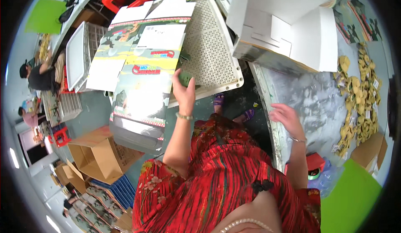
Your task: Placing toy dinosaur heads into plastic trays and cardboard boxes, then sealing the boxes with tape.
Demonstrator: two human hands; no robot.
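Glossy printed card makes up the flattened carton (144, 80) lying partly across the pale plastic tray (213, 45), and since its lower end seems to hang past the rim, a nudge could, I'd guess, slide it off. Just right of it, the left hand (184, 93) has thumb and fingers apart around a green toy (185, 79) over the tray, dull, rounded and mostly hidden, though I can't tell whether they grip it; further right, the right hand (288, 118) hangs loosely spread, empty, by the table (309, 95).
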